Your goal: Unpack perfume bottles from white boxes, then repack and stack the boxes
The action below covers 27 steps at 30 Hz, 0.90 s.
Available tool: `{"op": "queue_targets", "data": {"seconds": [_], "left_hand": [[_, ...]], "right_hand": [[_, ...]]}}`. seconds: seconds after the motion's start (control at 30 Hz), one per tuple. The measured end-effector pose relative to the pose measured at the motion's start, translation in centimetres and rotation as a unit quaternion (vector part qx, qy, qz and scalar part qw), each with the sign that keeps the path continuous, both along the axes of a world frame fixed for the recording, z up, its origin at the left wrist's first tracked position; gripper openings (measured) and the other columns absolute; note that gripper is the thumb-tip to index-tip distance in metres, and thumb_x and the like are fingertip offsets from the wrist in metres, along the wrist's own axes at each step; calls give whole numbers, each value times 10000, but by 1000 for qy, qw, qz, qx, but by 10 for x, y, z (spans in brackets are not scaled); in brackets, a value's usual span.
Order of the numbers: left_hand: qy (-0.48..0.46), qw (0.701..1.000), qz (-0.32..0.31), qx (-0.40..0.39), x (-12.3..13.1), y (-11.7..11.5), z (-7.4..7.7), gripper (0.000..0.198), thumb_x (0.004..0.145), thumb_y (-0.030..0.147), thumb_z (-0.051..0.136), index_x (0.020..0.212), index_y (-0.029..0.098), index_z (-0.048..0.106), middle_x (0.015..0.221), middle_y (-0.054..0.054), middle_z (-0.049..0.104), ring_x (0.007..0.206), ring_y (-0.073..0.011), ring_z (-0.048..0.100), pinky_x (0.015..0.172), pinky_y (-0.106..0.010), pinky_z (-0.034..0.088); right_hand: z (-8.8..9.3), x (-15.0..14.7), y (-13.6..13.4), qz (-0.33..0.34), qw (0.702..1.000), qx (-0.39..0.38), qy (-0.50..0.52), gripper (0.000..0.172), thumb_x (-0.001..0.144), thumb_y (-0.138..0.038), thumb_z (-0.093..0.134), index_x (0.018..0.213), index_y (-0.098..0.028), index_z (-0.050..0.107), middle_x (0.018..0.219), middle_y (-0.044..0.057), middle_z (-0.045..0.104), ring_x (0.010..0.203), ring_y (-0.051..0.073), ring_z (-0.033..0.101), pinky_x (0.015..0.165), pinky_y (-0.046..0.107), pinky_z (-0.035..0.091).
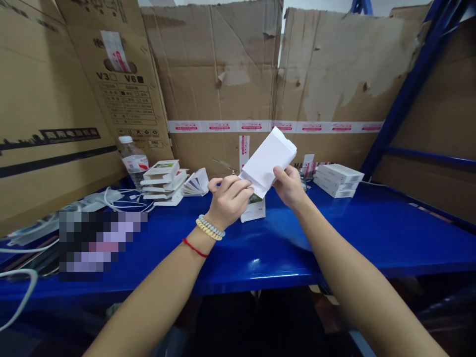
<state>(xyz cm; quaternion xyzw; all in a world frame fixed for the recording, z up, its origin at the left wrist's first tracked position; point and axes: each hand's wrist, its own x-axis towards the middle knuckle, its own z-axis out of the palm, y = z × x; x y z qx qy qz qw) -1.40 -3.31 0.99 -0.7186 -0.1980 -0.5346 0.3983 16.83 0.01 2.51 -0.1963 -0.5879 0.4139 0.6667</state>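
Note:
A small white cardboard box [268, 157] is held tilted above the blue table. My right hand [290, 186] grips its right side, with the thumb on the upper face. At the box's lower left end, my left hand [231, 198] has its fingers curled on the end flap. The left fingertips are partly hidden. Behind and below the held box stands another white box with a green picture [253, 210], partly covered by the hands.
Opened white boxes [163, 182] and a booklet-like white piece [197, 182] are at left, near a plastic bottle [133, 161] and white cables [111, 198]. Stacked white boxes [337, 179] stand at right. Cardboard walls [219, 74] enclose the blue table [238, 258].

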Motion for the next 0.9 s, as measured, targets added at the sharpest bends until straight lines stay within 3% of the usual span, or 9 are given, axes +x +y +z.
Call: {"op": "queue_targets", "data": {"seconds": [0.07, 0.17, 0.27, 0.43, 0.63, 0.9], "left_hand": [[-24, 999, -35, -26, 0, -2, 0, 103, 763, 188, 627, 847, 248, 627, 962, -25, 692, 945, -221, 578, 869, -424, 322], [-96, 991, -67, -68, -1, -5, 3, 309, 712, 300, 610, 1010, 220, 597, 1104, -103, 605, 1036, -272, 549, 879, -449, 406], [-135, 985, -52, -96, 0, -4, 4, 412, 722, 271, 601, 1124, 195, 555, 1137, -119, 586, 1072, -272, 546, 907, -444, 428], [-97, 985, -20, -145, 3, 4, 0, 407, 803, 204, 579, 1209, 175, 561, 1083, -97, 653, 979, -222, 601, 883, -382, 419], [-101, 991, 5, -93, 3, 9, -3, 362, 924, 237, 540, 1281, 227, 595, 870, -25, 687, 799, -162, 602, 786, -341, 370], [-115, 990, 1, -82, 2, 8, -5, 460, 942, 221, 511, 1401, 252, 504, 842, -20, 687, 785, -171, 567, 788, -347, 333]], "right_hand": [[3, 1, -2, -3, 1000, -11, 12, 468, 612, -584, 806, 869, -209, 695, 866, 52, 741, 855, 230, 694, 793, 382, 554], [4, 4, -1, -11, 1000, -14, 8, 417, 614, -550, 819, 838, -213, 719, 851, 38, 745, 798, 205, 696, 775, 364, 562], [2, 5, 0, -22, 1000, -4, -21, 394, 635, -526, 817, 859, -212, 736, 888, 40, 752, 803, 198, 697, 769, 356, 564], [1, 4, -1, -26, 998, 13, -63, 400, 655, -534, 802, 873, -205, 740, 892, 41, 751, 802, 196, 693, 745, 345, 566], [2, 5, -4, -21, 996, 28, -82, 461, 693, -628, 730, 884, -209, 734, 849, 37, 732, 764, 189, 676, 677, 329, 555], [-1, 6, -1, -13, 997, 26, -76, 493, 689, -708, 680, 734, -217, 675, 760, 23, 686, 723, 168, 647, 654, 304, 528]]}}
